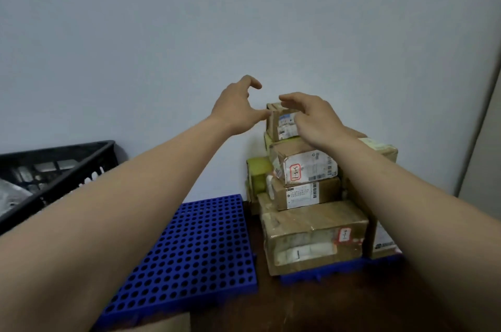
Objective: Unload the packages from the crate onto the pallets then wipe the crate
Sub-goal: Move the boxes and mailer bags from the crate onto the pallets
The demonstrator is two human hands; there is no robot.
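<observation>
Pale wall (108, 60) backs packages (311, 223) stacked on the right pallet (325, 270); left hand (235, 106) beside the top box (282, 125), fingers spread and curved; right hand (314, 120) over it, fingers spread; crate (67, 166) sits far left

Single head-worn wide-angle view, forward and slightly down, close to stacked packages (303, 169) against the wall (135, 47).

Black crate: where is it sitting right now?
In the head view the black crate sits at the far left edge, just left of the bare blue pallet and well away from the stacked packages.
</observation>
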